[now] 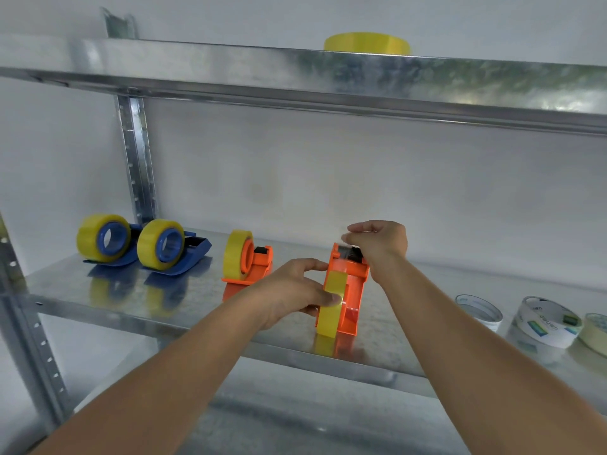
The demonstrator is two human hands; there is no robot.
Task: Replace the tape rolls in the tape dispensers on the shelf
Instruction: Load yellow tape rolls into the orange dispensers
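Observation:
An orange tape dispenser (351,284) stands on the metal shelf (131,300) with a yellow tape roll (331,305) in it, seen edge-on. My left hand (295,290) grips that roll, thumb across its face. My right hand (377,239) is at the cutter end of the same dispenser, fingers pinched together as if on the tape end; the tape itself is too thin to see. To the left stand a second orange dispenser (246,257) and two blue dispensers (105,239) (167,247), each carrying a yellow roll.
Near-empty white roll cores (479,311) (545,323) and a pale roll (594,333) lie at the right of the shelf. A yellow roll (366,43) lies flat on the upper shelf (295,77). A perforated metal upright (138,165) stands at the back left.

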